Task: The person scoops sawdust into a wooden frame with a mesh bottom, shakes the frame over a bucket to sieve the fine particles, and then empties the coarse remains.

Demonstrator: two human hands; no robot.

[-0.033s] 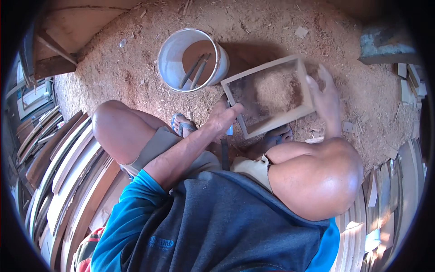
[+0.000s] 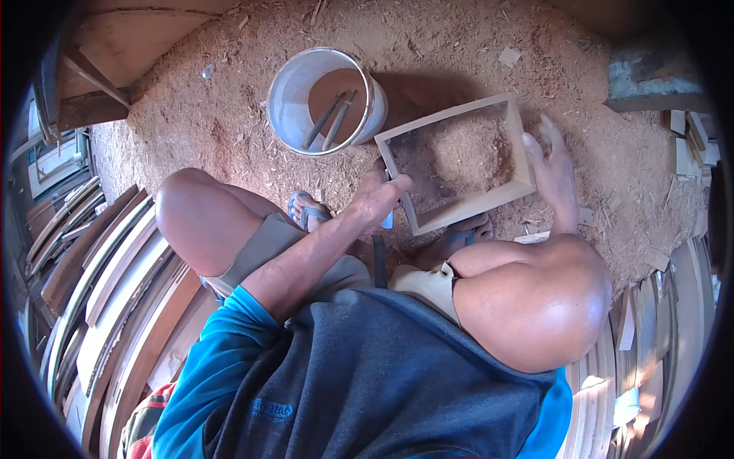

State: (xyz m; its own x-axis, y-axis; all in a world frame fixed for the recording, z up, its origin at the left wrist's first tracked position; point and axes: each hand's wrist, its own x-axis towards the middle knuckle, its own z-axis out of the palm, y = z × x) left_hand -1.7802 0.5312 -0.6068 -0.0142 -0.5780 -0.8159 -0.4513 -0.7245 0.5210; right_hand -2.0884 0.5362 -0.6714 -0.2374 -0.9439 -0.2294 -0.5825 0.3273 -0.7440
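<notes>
A rectangular wooden-framed sieve [image 2: 474, 206] is held tilted above the ground, with a heap of sawdust [image 2: 472, 153] lying on its mesh toward the right side. My left hand [image 2: 381, 197] is closed around the left side of the frame, thumb on top. Beside the right side of the frame is my right hand [image 2: 553, 174], its fingers spread and apart. The thumb of that hand lies close to the frame; whether it touches cannot be made out.
A white bucket [image 2: 375, 115] with brown contents and two sticks [image 2: 336, 122] stands just beyond the sieve. Sawdust and wood scraps cover the ground [image 2: 206, 138]. Curved boards [image 2: 115, 283] are stacked at left, more boards [image 2: 661, 329] at right.
The sieve has shifted slightly to the right, and its sawdust looks sharper now. My right hand has moved slightly down and right beside the frame. The left hand keeps its grip.
</notes>
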